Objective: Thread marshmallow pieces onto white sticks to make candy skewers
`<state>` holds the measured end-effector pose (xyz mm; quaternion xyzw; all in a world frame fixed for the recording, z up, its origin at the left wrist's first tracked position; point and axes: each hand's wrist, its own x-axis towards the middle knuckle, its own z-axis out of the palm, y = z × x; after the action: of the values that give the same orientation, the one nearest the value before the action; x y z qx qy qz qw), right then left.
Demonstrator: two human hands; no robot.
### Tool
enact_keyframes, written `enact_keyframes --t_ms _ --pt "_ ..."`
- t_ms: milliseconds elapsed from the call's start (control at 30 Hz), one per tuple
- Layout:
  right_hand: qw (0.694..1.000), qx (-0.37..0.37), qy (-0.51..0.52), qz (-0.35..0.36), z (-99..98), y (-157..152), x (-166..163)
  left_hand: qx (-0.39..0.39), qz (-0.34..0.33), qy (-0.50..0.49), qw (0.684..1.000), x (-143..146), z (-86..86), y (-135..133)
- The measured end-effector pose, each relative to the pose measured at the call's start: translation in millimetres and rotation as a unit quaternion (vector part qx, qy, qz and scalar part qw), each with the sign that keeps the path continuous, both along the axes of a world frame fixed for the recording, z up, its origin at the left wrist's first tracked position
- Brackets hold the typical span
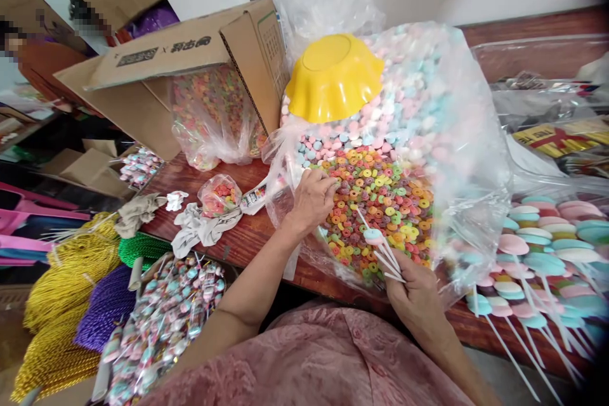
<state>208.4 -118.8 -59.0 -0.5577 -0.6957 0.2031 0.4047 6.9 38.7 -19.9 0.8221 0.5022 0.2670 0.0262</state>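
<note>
My left hand (313,198) reaches into a large clear plastic bag (457,158), its fingers pinched together at the edge of a heap of coloured candy rings (380,203). What the fingertips hold is too small to make out. My right hand (415,292) is closed round a bundle of thin white sticks (386,258), one carrying a pale blue candy disc. Behind the rings lies a mass of pastel round candies (404,114), with a yellow scalloped bowl (333,78) upside down on top.
Flat pastel lollipops on sticks (537,266) are piled at the right. A cardboard box (200,57) holds another bag of rings at the back. Wrapped candy sticks (166,317) and gold, purple and green cord bundles (71,304) lie at left. A small candy bag (219,195) and cloth sit on the wooden table (238,241).
</note>
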Motion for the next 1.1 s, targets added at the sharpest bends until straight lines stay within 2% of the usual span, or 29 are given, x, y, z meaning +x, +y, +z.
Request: enact_keyframes --t_ms 133,233,300,433,533,600,733,933,1000,1100 --pt "1.0 -0.004 0.012 -0.002 -0.4 -1 1 -0.008 0.01 0.074 0.997 10 5.0 7" --pt "1.0 0.005 0.001 0.005 2.9 0 0 0.0 -0.002 0.08 0.997 12 2.3 7" --pt "1.0 0.018 -0.01 0.007 5.8 2 -1 0.01 -0.029 0.036 0.999 9 -0.7 4" --pt "0.999 0.017 -0.02 0.018 11.4 6 -4 0.038 -0.075 -0.111 0.99 -2 -6.1 -7" --pt "0.999 0.005 -0.031 0.015 13.0 11 -7 0.048 -0.066 -0.181 0.98 -10 -10.7 -12" --pt "0.999 -0.002 -0.052 0.012 11.4 14 -7 0.046 -0.034 -0.187 0.981 -16 -13.8 -12" --pt "0.996 -0.007 -0.09 -0.006 3.6 14 -3 -0.021 0.015 -0.15 0.988 -26 -14.1 -10" --pt "0.994 -0.028 -0.101 -0.018 1.6 11 0 -0.057 -0.044 -0.024 0.997 -20 -4.0 -12" --pt "0.994 -0.035 -0.107 -0.008 5.6 12 -3 -0.082 -0.049 -0.046 0.994 -16 -1.0 -10" --pt "0.993 -0.036 -0.108 0.01 13.3 14 -9 -0.149 -0.05 -0.194 0.968 -14 6.0 -11"
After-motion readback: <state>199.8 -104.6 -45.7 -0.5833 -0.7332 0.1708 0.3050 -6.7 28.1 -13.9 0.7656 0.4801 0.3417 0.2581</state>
